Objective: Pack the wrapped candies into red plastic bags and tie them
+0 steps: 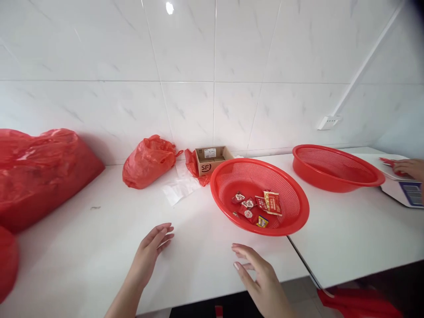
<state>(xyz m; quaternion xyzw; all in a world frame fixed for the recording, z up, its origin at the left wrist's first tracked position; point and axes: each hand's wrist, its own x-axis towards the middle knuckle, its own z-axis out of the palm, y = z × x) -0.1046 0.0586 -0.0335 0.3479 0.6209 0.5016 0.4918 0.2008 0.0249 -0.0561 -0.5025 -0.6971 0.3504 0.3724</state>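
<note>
My left hand hovers over the white table, fingers apart, with nothing in it. Nearer the table's front edge, my right hand is also empty, its thumb and fingers spread. Just beyond the right hand stands a red plastic basket with perforated walls. Several small red wrapped packets lie in it, along with a red-and-cream sachet and a small yellow-and-blue packet. Neither hand visibly touches the basket.
Red plastic bags fill the left side; a smaller tied one lies near the wall. Behind the basket is a cardboard box. A second red basket stands right. Another person's hand is over a scale.
</note>
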